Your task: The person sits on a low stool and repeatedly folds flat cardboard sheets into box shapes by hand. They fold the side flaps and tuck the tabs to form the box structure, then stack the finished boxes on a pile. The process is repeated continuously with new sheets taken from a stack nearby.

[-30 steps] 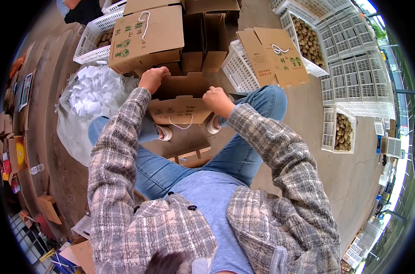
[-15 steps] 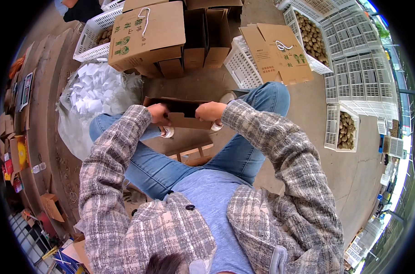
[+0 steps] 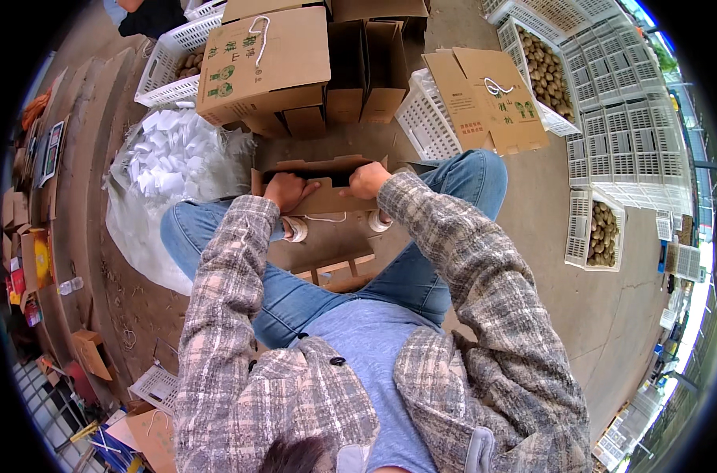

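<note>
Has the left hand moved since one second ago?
Yes. Against the large printed carton ahead, the left hand has moved toward the picture's lower edge; it was close by that carton, and now a clear gap separates them.

I seem to be in a produce packing shed: stacked white crates [image 3: 622, 146] line the right edge of the concrete floor [image 3: 524, 276], other crates [image 3: 577, 229] hold brown fruit [image 3: 544, 72], cardboard boxes [image 3: 291, 55] with rope handles [image 3: 496, 88] stand toward the far edge, and a sack [image 3: 141, 229] of white packets [image 3: 169, 154] lies near steps [image 3: 102, 118] at the left edge.
</note>
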`<act>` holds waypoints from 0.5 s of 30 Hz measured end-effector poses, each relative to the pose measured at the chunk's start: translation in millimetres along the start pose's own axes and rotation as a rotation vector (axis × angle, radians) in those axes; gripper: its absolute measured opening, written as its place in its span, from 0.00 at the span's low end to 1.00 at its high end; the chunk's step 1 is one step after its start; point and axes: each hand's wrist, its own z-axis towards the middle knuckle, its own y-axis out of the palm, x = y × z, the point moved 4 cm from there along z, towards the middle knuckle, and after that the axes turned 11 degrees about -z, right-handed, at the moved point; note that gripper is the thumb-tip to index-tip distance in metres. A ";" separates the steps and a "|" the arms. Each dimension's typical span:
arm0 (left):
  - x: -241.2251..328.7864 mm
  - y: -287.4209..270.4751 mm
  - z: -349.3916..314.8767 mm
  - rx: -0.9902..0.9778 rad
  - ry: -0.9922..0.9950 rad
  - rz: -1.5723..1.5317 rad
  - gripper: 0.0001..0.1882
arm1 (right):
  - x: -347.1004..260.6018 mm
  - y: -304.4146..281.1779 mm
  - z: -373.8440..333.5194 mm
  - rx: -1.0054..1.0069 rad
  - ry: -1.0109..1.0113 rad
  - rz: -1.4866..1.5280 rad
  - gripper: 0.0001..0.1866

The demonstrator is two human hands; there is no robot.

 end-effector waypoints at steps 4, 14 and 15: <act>2.3 13.2 3.3 0.121 -0.055 -0.124 0.33 | 14.6 0.8 3.3 0.122 0.016 -0.132 0.33; 56.6 -69.4 -28.0 0.490 0.112 -0.030 0.19 | 24.1 26.8 7.8 0.349 0.056 -0.014 0.36; 56.1 -93.5 -43.3 0.502 0.038 -0.037 0.19 | 23.4 21.1 5.7 0.324 0.038 0.005 0.37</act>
